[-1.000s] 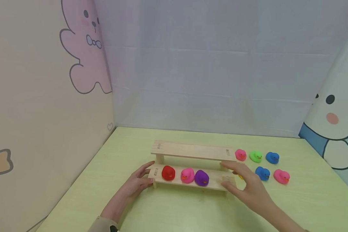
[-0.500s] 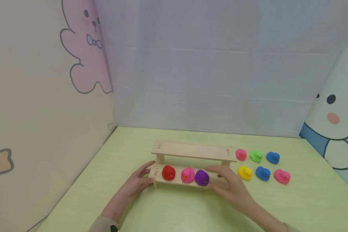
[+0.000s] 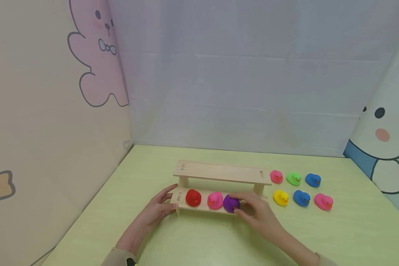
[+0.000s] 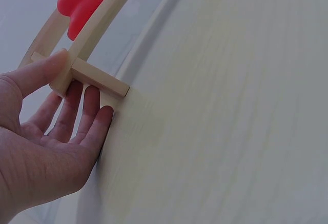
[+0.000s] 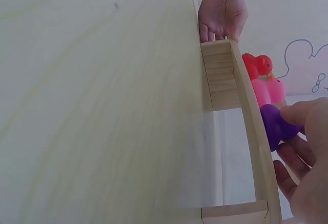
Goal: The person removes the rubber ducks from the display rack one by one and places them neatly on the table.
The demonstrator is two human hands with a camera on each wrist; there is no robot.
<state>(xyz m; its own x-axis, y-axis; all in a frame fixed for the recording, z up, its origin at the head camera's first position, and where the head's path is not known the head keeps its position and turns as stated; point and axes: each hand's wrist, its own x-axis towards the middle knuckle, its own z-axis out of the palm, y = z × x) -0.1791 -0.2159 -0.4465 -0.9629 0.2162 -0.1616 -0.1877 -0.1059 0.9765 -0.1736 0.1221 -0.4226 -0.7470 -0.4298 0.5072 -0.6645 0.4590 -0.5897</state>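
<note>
I'm having the right hand (image 3: 259, 216) pinching the purple duck (image 3: 231, 203) between thumb and fingers, the gap closing only to the duck's width, which is probably giving enough hold on something small and rounded without disturbing its neighbour. That duck is sitting on the lower step of the rack (image 3: 219, 171), right of the pink duck (image 3: 215, 201); whether those two are touching I'm not managing to tell. The left hand (image 3: 154, 210) is gripping the rack's left end, thumb pressing at the front edge of the lower step and the other fingers reaching round the end near the leg. I'm reading that as bracing, since the rack is looking light enough to be sliding on the table (image 3: 186, 240) under a nudge. Nearest that hand, the red duck (image 3: 193, 198) is sharing the lower step, standing apart from the pink one, the three making a row along the board. Farther right, six more are resting on the table in two loose rows, seemingly spaced for easy picking: the back pink duck (image 3: 276, 177), green duck (image 3: 293, 178) and back blue duck (image 3: 313, 180) are lying behind, while the yellow duck (image 3: 280, 198), front blue duck (image 3: 301, 198) and front pink duck (image 3: 323, 202) are sitting nearer me
</note>
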